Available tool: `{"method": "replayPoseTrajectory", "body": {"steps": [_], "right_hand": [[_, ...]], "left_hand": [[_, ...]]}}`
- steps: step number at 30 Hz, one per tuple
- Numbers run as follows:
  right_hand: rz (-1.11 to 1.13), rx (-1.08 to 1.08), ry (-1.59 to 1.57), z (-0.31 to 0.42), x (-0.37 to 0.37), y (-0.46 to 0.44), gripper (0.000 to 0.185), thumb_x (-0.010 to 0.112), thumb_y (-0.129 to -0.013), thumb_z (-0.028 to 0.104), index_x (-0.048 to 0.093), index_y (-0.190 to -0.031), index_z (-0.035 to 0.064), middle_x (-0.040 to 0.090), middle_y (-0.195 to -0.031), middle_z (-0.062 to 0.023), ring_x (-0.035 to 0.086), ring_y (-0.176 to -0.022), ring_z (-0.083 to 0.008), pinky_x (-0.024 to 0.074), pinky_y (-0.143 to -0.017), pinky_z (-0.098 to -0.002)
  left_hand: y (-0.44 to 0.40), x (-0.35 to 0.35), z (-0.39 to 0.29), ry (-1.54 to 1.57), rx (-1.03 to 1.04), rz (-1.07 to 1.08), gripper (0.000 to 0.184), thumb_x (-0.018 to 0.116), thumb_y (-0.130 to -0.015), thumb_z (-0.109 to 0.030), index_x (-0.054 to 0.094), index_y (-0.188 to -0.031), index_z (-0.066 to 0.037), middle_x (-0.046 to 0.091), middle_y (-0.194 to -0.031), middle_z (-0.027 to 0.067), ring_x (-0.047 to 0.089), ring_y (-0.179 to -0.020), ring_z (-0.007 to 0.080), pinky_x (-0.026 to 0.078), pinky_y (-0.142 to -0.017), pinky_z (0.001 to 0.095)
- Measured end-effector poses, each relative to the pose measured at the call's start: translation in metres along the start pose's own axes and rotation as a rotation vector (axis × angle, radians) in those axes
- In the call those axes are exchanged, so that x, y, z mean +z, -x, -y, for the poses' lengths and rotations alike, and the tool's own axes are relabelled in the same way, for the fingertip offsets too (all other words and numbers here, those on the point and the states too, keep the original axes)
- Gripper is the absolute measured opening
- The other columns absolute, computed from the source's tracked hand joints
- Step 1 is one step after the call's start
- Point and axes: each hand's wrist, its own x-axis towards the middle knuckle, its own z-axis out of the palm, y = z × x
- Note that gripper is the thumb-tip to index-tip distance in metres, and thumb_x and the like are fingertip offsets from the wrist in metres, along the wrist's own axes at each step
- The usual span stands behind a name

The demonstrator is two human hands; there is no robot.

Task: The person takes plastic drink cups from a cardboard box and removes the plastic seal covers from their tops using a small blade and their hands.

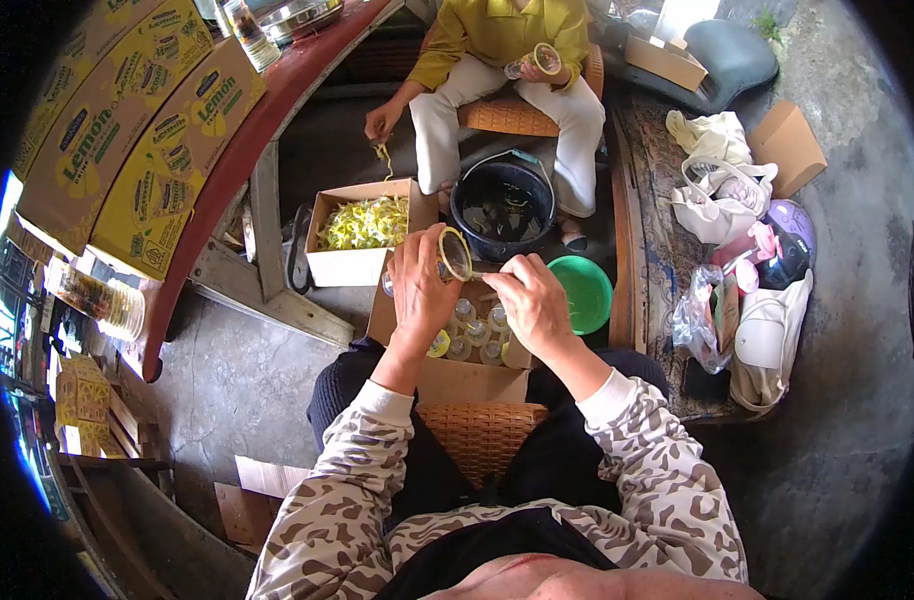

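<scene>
My left hand [422, 285] is wrapped round a clear plastic cup [456, 254], tilted so that its round, yellow-edged rim faces right. Close to that rim, my right hand [530, 300] has thumb and fingers pinched together; what lies between them is too small to make out. Below both hands, several clear plastic cups [459, 348] stand in an open cardboard box [472, 382] in front of my lap.
Opposite sits a person [507, 40] holding a similar cup and a yellow strip. Yellow and white strips [365, 222] fill a box beside a black bucket [502, 205] of dark liquid. A green basin [582, 295] sits right; lemon cartons [182, 150] line a red-edged table left.
</scene>
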Motion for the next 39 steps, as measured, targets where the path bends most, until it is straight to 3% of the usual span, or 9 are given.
{"method": "replayPoseTrajectory", "body": {"steps": [4, 10, 14, 19, 27, 35, 39], "right_hand": [[0.033, -0.092, 0.161, -0.003, 0.006, 0.003, 0.013, 0.067, -0.082, 0.010, 0.070, -0.095, 0.0100, 0.055, -0.087, -0.0008, 0.057, -0.083, -0.0191, 0.0499, -0.070, -0.0339], [0.054, -0.152, 0.308, -0.005, 0.011, 0.005, 0.017, 0.066, -0.081, 0.015, 0.067, -0.097, 0.0088, 0.053, -0.090, -0.0014, 0.055, -0.087, -0.0180, 0.0488, -0.070, -0.0328], [0.057, -0.144, 0.266, -0.004, 0.011, 0.004, 0.013, 0.067, -0.083, 0.012, 0.068, -0.095, 0.0087, 0.053, -0.088, -0.0016, 0.055, -0.084, -0.0191, 0.0485, -0.069, -0.0337], [-0.031, 0.000, 0.075, -0.004, 0.011, 0.002, 0.011, 0.071, -0.080, 0.006, 0.071, -0.091, 0.0091, 0.053, -0.082, -0.0022, 0.055, -0.078, -0.0216, 0.0484, -0.068, -0.0352], [-0.011, -0.067, 0.148, -0.011, 0.010, 0.003, 0.013, 0.069, -0.081, 0.008, 0.071, -0.094, 0.0092, 0.054, -0.084, -0.0021, 0.055, -0.079, -0.0209, 0.0476, -0.067, -0.0344], [-0.005, -0.127, 0.239, -0.011, 0.015, 0.004, 0.012, 0.068, -0.080, 0.009, 0.069, -0.092, 0.0088, 0.053, -0.086, -0.0023, 0.055, -0.082, -0.0211, 0.0466, -0.066, -0.0347], [-0.029, -0.080, 0.160, -0.009, 0.012, 0.001, 0.012, 0.069, -0.079, 0.008, 0.069, -0.091, 0.0088, 0.053, -0.085, -0.0027, 0.055, -0.080, -0.0212, 0.0467, -0.065, -0.0350]], "left_hand": [[0.001, -0.002, 0.001, 0.019, -0.023, 0.051, 0.072, 0.081, -0.062, -0.003, 0.053, -0.128, -0.007, 0.059, -0.116, 0.0148, 0.057, -0.110, 0.0355, 0.046, -0.094, 0.0451], [0.002, -0.006, 0.005, 0.174, -0.126, 0.131, 0.068, 0.078, -0.064, -0.006, 0.054, -0.127, -0.006, 0.063, -0.113, 0.0157, 0.062, -0.103, 0.0350, 0.050, -0.090, 0.0431], [0.002, -0.008, 0.010, 0.268, -0.255, 0.226, 0.067, 0.078, -0.065, -0.011, 0.054, -0.128, -0.006, 0.064, -0.118, 0.0159, 0.063, -0.107, 0.0359, 0.051, -0.091, 0.0432], [0.002, -0.007, 0.014, 0.276, -0.199, 0.201, 0.067, 0.078, -0.066, -0.013, 0.055, -0.128, -0.007, 0.065, -0.118, 0.0149, 0.064, -0.107, 0.0347, 0.051, -0.090, 0.0429], [-0.002, -0.012, 0.016, 0.418, -0.269, 0.324, 0.059, 0.075, -0.069, -0.014, 0.057, -0.125, -0.006, 0.070, -0.109, 0.0168, 0.068, -0.103, 0.0320, 0.053, -0.088, 0.0391], [0.001, -0.010, 0.025, 0.710, -0.379, 0.538, 0.052, 0.072, -0.075, -0.012, 0.056, -0.122, 0.002, 0.069, -0.107, 0.0112, 0.065, -0.096, 0.0160, 0.053, -0.084, 0.0312], [0.002, -0.011, 0.021, 0.740, -0.449, 0.442, 0.052, 0.070, -0.075, -0.010, 0.051, -0.121, 0.003, 0.067, -0.106, 0.0142, 0.064, -0.094, 0.0178, 0.052, -0.081, 0.0317]]}}
